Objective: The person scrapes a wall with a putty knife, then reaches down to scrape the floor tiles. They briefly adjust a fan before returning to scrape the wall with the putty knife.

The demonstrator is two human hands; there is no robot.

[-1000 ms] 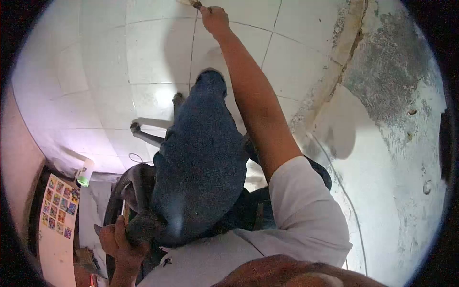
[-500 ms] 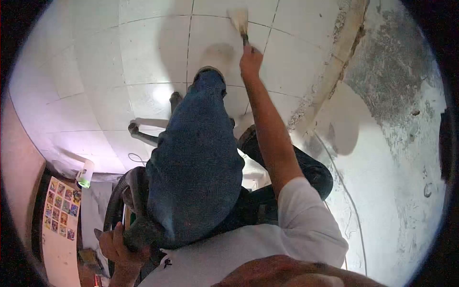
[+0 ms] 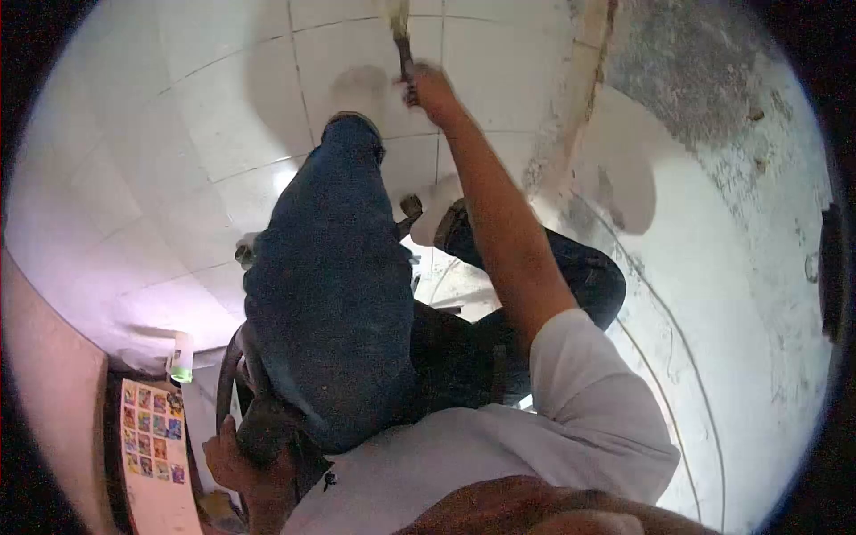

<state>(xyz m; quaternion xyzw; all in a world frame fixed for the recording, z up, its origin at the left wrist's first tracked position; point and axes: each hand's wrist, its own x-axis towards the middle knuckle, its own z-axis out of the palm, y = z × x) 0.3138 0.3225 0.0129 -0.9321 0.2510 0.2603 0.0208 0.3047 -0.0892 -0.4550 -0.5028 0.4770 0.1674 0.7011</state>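
My right hand point(image 3: 430, 92) is stretched far forward, closed around the dark handle of a brush point(image 3: 403, 49). The brush's pale bristles point away from me, over the white tiled floor point(image 3: 366, 45), and are partly cut off by the top of the view. At lower left my left hand point(image 3: 236, 459) is wrapped around the black armrest point(image 3: 267, 430) of the chair under me. My legs in blue jeans point(image 3: 334, 267) fill the middle and hide most of the chair.
Chair casters point(image 3: 410, 207) show near my knee. A rough, worn concrete patch point(image 3: 740, 98) lies right of the tiles, with a cable point(image 3: 664, 312) along the floor. At left are a white cylinder with a green end point(image 3: 180, 357) and a sheet of small coloured pictures point(image 3: 153, 432).
My view has shifted, with floor and legs moving left. The brush has moved up and left in view, its handle now more upright. My left hand stays at the armrest.
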